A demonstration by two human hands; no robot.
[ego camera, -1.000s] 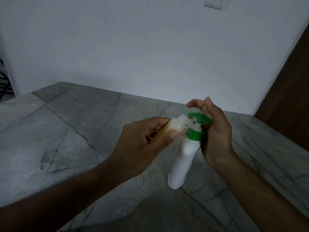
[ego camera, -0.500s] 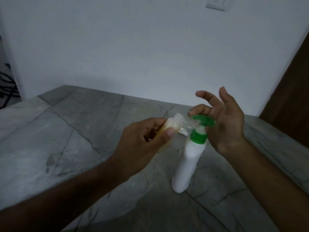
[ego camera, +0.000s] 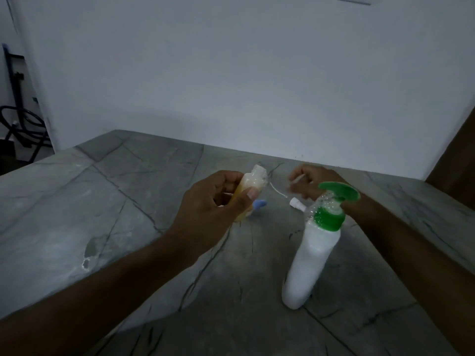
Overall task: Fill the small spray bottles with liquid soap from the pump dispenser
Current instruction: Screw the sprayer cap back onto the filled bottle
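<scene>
At frame centre, your left hand held the small bottle in its grip; your right hand pinched the spray cap behind the pump dispenser on the desk.

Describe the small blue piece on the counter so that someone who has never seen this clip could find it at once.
On the grey veined stone counter, find the left hand gripping a small clear spray bottle of yellowish soap. The small blue plastic cap lies on the stone just right of that bottle's base. It is the only blue thing there.
</scene>
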